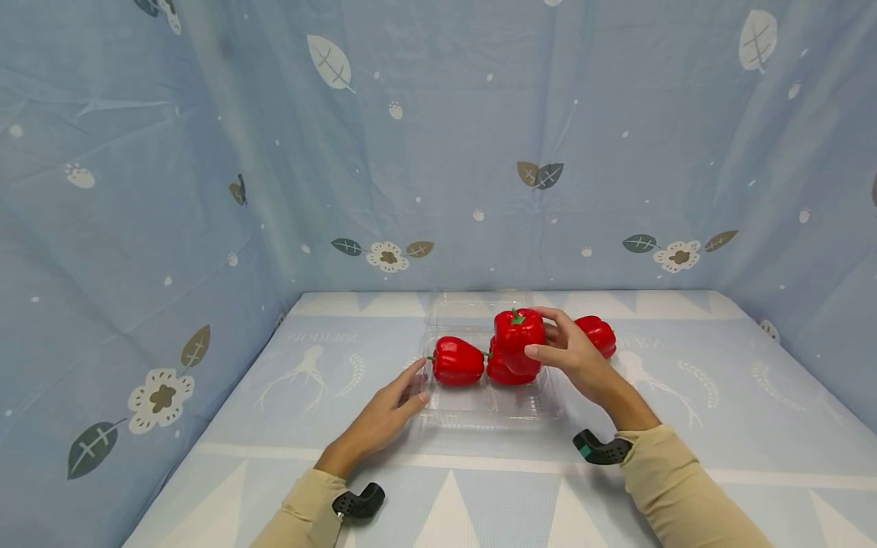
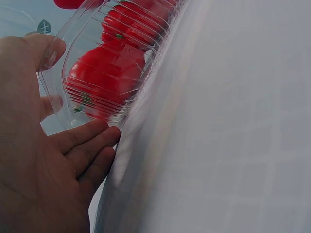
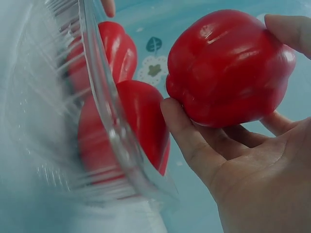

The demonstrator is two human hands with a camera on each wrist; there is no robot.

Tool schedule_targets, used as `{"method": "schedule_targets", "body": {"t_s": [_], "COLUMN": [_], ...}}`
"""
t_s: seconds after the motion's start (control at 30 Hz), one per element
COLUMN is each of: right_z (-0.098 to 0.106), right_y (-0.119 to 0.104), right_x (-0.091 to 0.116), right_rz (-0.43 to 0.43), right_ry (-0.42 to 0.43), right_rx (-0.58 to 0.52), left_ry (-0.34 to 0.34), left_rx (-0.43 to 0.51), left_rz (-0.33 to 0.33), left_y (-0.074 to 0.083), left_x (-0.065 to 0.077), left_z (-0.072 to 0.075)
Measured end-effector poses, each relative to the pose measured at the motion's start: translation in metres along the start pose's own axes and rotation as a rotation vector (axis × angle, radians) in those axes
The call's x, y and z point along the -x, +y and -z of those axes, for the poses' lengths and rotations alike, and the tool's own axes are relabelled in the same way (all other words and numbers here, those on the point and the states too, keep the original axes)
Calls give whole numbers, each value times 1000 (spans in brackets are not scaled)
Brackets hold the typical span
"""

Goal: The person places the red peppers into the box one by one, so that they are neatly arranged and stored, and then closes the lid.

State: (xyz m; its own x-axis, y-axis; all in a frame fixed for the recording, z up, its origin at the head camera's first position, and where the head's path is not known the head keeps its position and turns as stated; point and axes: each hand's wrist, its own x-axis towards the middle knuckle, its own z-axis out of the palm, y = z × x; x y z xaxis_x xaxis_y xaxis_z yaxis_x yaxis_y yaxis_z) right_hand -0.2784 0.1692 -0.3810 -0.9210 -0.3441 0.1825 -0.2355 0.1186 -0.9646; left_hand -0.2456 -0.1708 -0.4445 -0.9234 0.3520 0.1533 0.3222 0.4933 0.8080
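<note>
My right hand (image 1: 565, 352) grips a red bell pepper (image 1: 518, 331), stem upward, above the right part of a clear plastic container (image 1: 479, 411). In the right wrist view this pepper (image 3: 231, 68) sits between thumb and fingers, beside the container's rim. Two red bell peppers lie inside the container: one on the left (image 1: 457, 361), and another (image 1: 507, 374) partly hidden under the held pepper. My left hand (image 1: 384, 415) is at the container's left side. In the left wrist view its fingers (image 2: 92, 150) extend loosely along the clear wall, with the thumb at the rim.
One more red bell pepper (image 1: 597, 336) lies on the patterned tablecloth (image 1: 288, 388), right of the container and behind my right hand. The container's clear lid (image 1: 479, 307) stretches out behind it. A blue patterned curtain (image 1: 438, 152) closes off the back and sides.
</note>
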Motion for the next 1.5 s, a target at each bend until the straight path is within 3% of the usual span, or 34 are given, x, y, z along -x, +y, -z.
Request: {"method": "schedule_targets", "body": {"t_s": [0.3, 0.53, 1.0, 1.3, 1.5], "right_z": [-10, -15, -25, -25, -26], "right_y": [-3, -1, -2, -2, -3], "right_x": [-5, -10, -14, -15, -14], "right_rz": [-17, 10, 40, -4, 12], "right_ry": [-4, -73, -136, -215, -224], "right_rx": [-24, -107, -133, -192, -85], "left_ry": [-5, -3, -4, -3, -1], "left_rx": [5, 4, 5, 1, -6], "left_rz": [-7, -11, -7, -7, 0], "left_y": [-1, -2, -2, -3, -4], "left_x": [-1, -1, -1, -1, -2], "left_z": [0, 0, 0, -1, -1]}}
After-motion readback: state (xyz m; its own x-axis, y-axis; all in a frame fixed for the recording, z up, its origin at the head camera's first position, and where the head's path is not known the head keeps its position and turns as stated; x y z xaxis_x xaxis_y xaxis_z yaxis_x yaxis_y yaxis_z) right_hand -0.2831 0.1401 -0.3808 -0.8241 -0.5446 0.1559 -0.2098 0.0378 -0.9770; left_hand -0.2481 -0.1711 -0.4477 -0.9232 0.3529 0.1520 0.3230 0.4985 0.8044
